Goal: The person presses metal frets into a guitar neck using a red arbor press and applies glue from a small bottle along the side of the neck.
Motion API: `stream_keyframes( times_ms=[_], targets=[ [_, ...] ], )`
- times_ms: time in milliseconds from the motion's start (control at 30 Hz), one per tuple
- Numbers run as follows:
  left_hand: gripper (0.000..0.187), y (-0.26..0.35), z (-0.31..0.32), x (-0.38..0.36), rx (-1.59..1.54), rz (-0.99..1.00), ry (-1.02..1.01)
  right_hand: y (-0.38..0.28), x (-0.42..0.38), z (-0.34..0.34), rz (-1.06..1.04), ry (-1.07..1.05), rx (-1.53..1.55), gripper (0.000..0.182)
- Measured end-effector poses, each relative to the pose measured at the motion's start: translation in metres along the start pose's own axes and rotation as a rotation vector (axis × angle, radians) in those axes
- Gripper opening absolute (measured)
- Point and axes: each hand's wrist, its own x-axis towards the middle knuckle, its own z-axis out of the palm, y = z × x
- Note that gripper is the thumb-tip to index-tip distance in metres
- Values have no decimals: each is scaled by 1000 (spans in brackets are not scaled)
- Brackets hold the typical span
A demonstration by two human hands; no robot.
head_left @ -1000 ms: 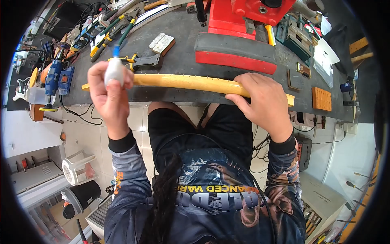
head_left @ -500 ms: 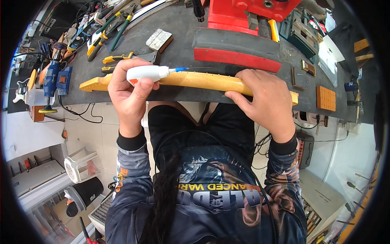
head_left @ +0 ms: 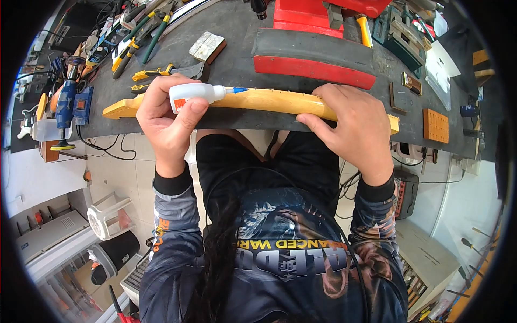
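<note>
A wooden guitar neck (head_left: 264, 102) lies along the front edge of the workbench, its headstock to the left. My left hand (head_left: 169, 121) is closed round a white glue bottle (head_left: 198, 94) with a blue needle tip. The bottle lies nearly level, and its tip points right, at the neck's far edge, where small fret ends show. My right hand (head_left: 353, 126) is wrapped over the right part of the neck, thumb on the near side. The bottle's fine needle is hard to make out.
Behind the neck stands a red vise-like tool with a curved red and black block (head_left: 315, 64). A white-topped block (head_left: 207, 47), a yellow-handled cutter (head_left: 153, 72) and pliers (head_left: 156, 40) lie left. A drilled wooden block (head_left: 435, 125) is at right.
The bottle's tip has come down closer to the neck's far edge. The bench and the things on it appear slightly higher in view; both hands keep their hold.
</note>
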Motion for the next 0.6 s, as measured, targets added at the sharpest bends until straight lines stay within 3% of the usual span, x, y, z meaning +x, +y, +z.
stream_keyframes(
  times_ms=[600],
  targets=[
    [30, 5, 2, 2, 44, -33, -8, 2, 0, 1, -12, 8, -12, 42]
  ],
)
